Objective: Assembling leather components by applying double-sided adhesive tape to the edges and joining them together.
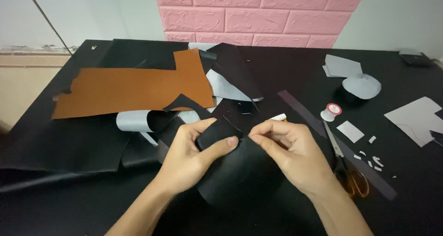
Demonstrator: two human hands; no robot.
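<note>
Both my hands hold one piece of black leather-like sheet (237, 171) just above the black table. My left hand (196, 155) pinches its upper left edge, thumb pressed across the front. My right hand (290, 150) pinches the top edge close by, fingertips curled together, and a small white object (278, 117) shows just behind its fingers. The sheet curves downward between my wrists, and its lower part is hidden against the dark table.
A large brown sheet (134, 86) and black and grey offcuts (226, 79) lie behind my hands. Orange-handled scissors (350, 171), a dark strip (309, 113), a red-and-white spool (331, 111), grey pieces (362, 85) and small white scraps (371, 160) lie at right.
</note>
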